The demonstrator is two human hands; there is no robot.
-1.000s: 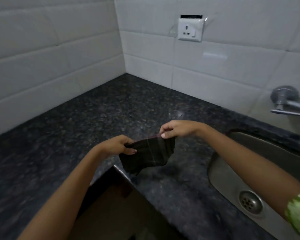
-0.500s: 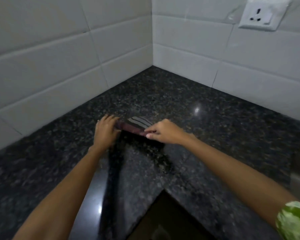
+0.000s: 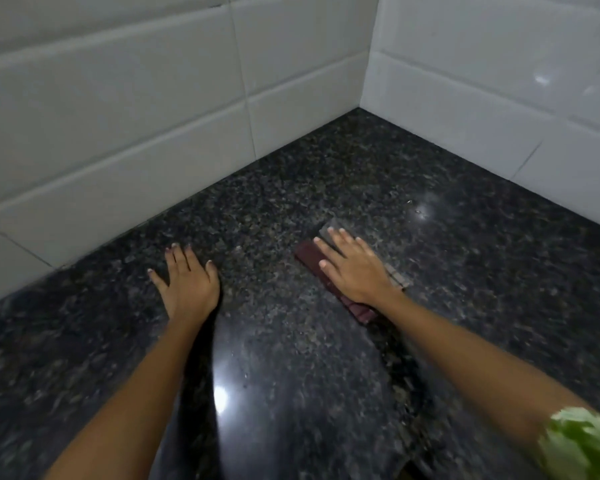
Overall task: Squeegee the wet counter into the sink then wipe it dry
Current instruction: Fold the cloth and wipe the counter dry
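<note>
A folded dark maroon cloth [image 3: 312, 261] with pale stripes lies flat on the black speckled granite counter [image 3: 291, 358]. My right hand [image 3: 355, 268] presses down on it, palm flat and fingers spread; most of the cloth is hidden under the hand. My left hand [image 3: 187, 282] rests flat on the bare counter to the left of the cloth, fingers apart, holding nothing. The sink is out of view.
White tiled walls [image 3: 153, 116] meet in a corner [image 3: 368, 98] behind the counter, close beyond both hands. A glossy reflective patch [image 3: 222, 396] shines on the counter between my forearms. A green-and-white sleeve [image 3: 582, 445] shows at the lower right.
The cloth, held up by both hands over the counter edge, went down flat onto the counter. My left hand let go and moved left; the view swung left, away from the sink.
</note>
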